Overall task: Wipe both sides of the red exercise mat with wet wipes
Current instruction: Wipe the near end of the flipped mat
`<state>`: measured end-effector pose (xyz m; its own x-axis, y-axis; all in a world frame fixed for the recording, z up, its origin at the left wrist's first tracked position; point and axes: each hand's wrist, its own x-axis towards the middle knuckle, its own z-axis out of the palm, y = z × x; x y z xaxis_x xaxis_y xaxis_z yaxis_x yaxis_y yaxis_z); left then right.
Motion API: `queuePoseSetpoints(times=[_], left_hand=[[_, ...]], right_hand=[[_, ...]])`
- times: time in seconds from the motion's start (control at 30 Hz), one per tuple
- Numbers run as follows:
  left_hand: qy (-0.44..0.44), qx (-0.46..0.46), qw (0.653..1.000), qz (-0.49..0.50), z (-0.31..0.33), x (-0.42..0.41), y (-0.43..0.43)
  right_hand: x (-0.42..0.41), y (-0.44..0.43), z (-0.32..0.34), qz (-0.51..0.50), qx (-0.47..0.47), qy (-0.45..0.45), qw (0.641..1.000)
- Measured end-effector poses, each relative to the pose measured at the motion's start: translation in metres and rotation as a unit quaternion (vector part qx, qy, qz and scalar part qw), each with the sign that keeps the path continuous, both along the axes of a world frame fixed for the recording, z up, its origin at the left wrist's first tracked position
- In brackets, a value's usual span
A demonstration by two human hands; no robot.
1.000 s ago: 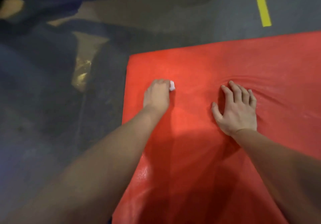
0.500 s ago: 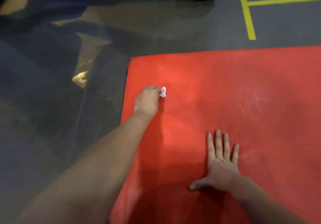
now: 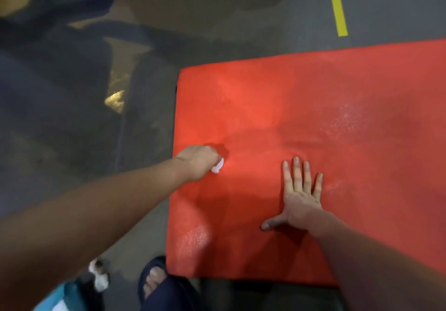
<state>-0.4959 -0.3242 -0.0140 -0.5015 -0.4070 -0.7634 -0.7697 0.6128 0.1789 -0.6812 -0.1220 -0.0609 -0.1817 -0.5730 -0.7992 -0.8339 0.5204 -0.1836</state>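
Drawn nearer, left hand curls its grip on wipe; right hand flat.

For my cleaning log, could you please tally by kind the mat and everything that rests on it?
red exercise mat: 1
hands: 2 (left hand gripping the wipe, right hand flat on the mat)
wet wipe: 1
Total: 4

The exercise mat lies on the floor, filling the frame's right. On it, the left hand holding a wet wipe is near the left edge, with the right hand flat further right.
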Motion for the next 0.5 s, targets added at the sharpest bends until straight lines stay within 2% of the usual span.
queuePoseSetpoints(times=[0.07, 0.13, 0.2, 0.33, 0.4, 0.5], left_hand=[[0.002, -0.018, 0.997, -0.074, 0.011, 0.011, 0.002], [0.08, -0.086, 0.987, -0.106, 0.005, 0.015, -0.001], [0.158, -0.175, 0.97, -0.056, -0.01, 0.01, -0.014], [0.212, -0.283, 0.932, 0.077, -0.051, -0.005, -0.036], [0.24, -0.3, 0.914, 0.132, -0.062, -0.002, -0.018], [0.291, -0.283, 0.908, 0.103, -0.07, 0.014, 0.04]], right_hand=[[0.002, 0.0, 0.001, 0.0, -0.003, 0.001, 1.0], [0.002, 0.002, 0.0, -0.002, -0.012, 0.009, 1.0], [0.002, 0.002, -0.002, -0.005, -0.015, 0.004, 1.0], [0.003, 0.002, -0.011, 0.008, -0.024, 0.017, 1.0], [0.003, 0.002, -0.014, 0.013, -0.031, 0.025, 0.999], [0.005, 0.002, -0.012, 0.014, -0.035, 0.023, 0.999]])
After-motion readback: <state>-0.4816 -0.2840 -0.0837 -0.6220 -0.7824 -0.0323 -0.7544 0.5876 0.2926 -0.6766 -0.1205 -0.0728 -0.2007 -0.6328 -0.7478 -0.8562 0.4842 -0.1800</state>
